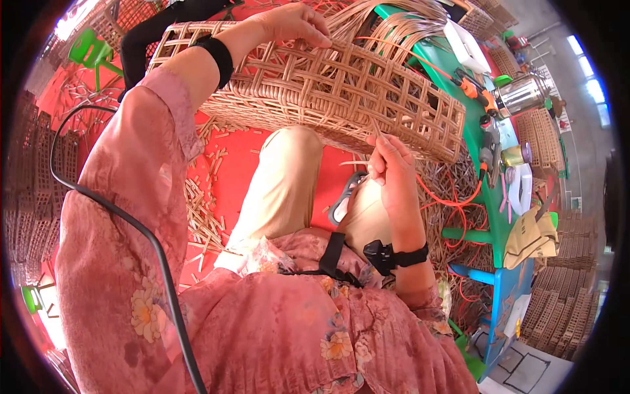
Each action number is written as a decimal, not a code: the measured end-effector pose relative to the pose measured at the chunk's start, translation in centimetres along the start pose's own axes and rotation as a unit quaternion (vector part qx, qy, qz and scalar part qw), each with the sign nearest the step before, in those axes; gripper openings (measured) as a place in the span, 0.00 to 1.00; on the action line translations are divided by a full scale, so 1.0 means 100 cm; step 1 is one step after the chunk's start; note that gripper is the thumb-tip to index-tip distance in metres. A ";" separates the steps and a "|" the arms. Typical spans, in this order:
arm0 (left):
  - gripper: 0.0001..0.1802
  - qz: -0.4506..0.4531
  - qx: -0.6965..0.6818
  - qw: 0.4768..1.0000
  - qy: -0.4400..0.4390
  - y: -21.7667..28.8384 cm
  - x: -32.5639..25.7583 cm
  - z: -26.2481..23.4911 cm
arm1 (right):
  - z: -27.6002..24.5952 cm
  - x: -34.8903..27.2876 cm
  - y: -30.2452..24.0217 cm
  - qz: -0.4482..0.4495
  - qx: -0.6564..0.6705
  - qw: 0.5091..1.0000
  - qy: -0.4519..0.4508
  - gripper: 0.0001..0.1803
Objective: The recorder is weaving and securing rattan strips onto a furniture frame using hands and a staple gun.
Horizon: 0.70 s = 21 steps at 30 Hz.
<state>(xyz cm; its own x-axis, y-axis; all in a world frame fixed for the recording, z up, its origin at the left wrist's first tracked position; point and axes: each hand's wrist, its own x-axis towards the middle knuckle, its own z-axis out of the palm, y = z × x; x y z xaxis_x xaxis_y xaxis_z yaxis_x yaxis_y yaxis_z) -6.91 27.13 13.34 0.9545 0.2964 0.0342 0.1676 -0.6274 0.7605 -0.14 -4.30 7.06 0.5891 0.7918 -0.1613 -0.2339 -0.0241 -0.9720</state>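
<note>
A brown woven wicker basket (308, 85) lies tilted across the space beyond my knees, its open lattice and denser woven band facing me. My left hand (293, 25) reaches over its far upper edge, fingers loosely bent with the tips close to the weave; nothing shows between them. At the basket's near lower edge, my right hand (392, 161) is closed in a pinch on a thin wicker strip (375, 126), which runs up to the weave. Another pale strip end (354, 163) sticks out left of that hand.
A green bench (476, 141) at right bears loose wicker strands (407, 29), an orange-and-black power tool (479, 92), a metal canister (523, 95) and pink-handled scissors (505, 190). An orange hose (453, 202) loops below. Wicker offcuts (203, 210) litter the red floor. A black cable (154, 240) crosses my left sleeve.
</note>
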 end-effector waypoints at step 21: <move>0.13 0.294 0.068 0.926 0.226 0.115 -0.059 0.037 | 0.002 0.071 0.058 -0.096 -0.005 0.994 0.047 0.14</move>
<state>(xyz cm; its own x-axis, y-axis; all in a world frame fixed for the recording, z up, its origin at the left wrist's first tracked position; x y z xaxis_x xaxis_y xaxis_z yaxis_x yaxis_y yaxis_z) -9.72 15.50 19.48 0.6946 0.1265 0.7082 -0.2900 -0.8516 0.4366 2.53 1.28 0.28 0.6916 0.7222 0.0121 -0.1036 0.1158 -0.9879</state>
